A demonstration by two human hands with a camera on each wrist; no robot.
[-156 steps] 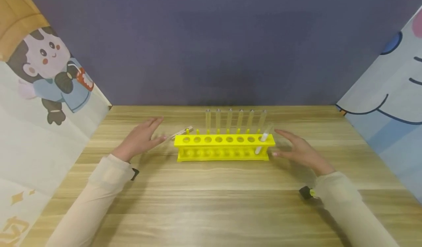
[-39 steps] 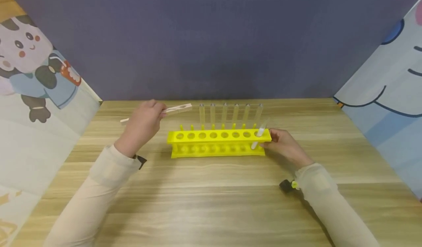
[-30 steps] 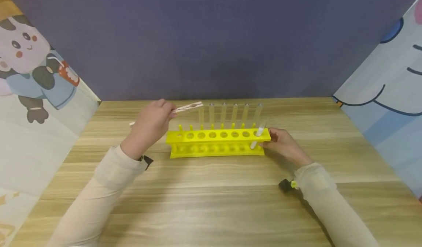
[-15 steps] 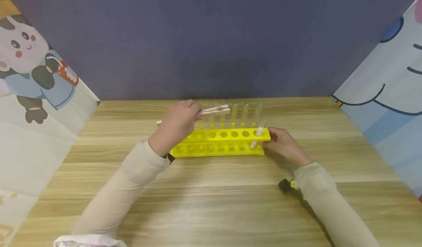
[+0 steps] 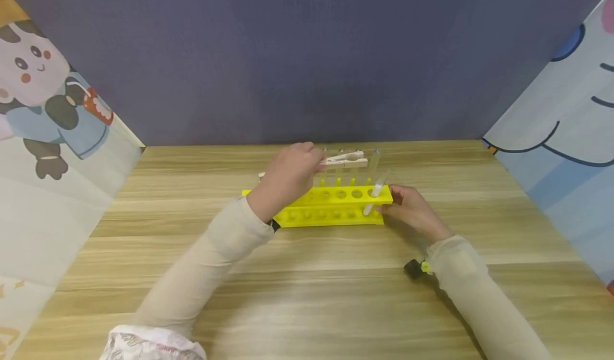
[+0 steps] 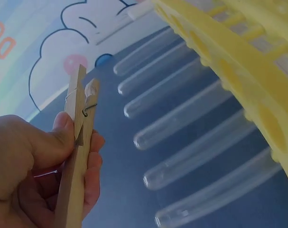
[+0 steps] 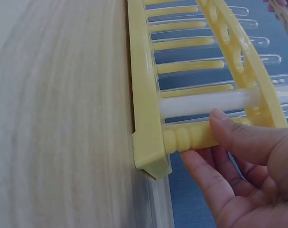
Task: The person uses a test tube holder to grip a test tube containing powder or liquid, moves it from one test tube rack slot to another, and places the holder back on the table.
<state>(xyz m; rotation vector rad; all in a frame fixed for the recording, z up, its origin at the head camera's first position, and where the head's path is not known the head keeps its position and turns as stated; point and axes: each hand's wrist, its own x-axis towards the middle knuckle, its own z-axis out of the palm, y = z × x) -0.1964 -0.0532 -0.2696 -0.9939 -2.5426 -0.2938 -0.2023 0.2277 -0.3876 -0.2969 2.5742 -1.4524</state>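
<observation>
Wood is forming the whole length of the slim, pale clamp (image 6: 76, 166), its two arms lying almost side by side and a thin metal wire (image 6: 86, 112) binding them near the front. At the tip the clamp's jaws are standing slightly apart, and a rounded notch is showing just behind their ends in the head view. The clamp is hanging above the left part of the yellow rack (image 5: 331, 204) and toward its back, its front end pointing right and crossing in front of some clear tubes (image 6: 181, 116). Six of these are sitting upside down on the rack's pegs, while a tube with white contents (image 5: 377, 190) is standing in the rightmost hole.

The left hand (image 5: 292, 176) is grasping the clamp, thumb pressing on one side and curled fingers wrapping the other, leaving the front part sticking out. The right hand (image 5: 412, 210) is gripping the rack's right end post, thumb on one side and fingers on the other, while the rack is resting on the wood-grain table (image 5: 297, 296).
</observation>
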